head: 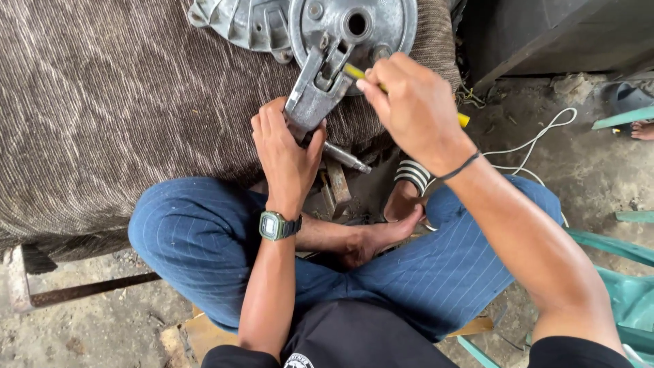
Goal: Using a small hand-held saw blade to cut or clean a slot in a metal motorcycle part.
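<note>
A dull grey metal arm [315,92], flat and cast-looking, lies on a bench [102,102] covered in ribbed brown cloth. Its long axis runs diagonally, lower end toward the person, upper end meeting a round grey metal plate [354,27] with a centre hole. The left hand [286,153] is clenched around the arm's lower end. The right hand [412,109], just right of the arm, pinches a yellow-handled tool [354,72] whose tip points at the arm's top.

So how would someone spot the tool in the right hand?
Start at the brown striped cloth up top, where a round grey metal plate lies. The right hand is beside it, gripping a slim yellow-handled tool: the only yellow thing among grey metal parts.
</note>
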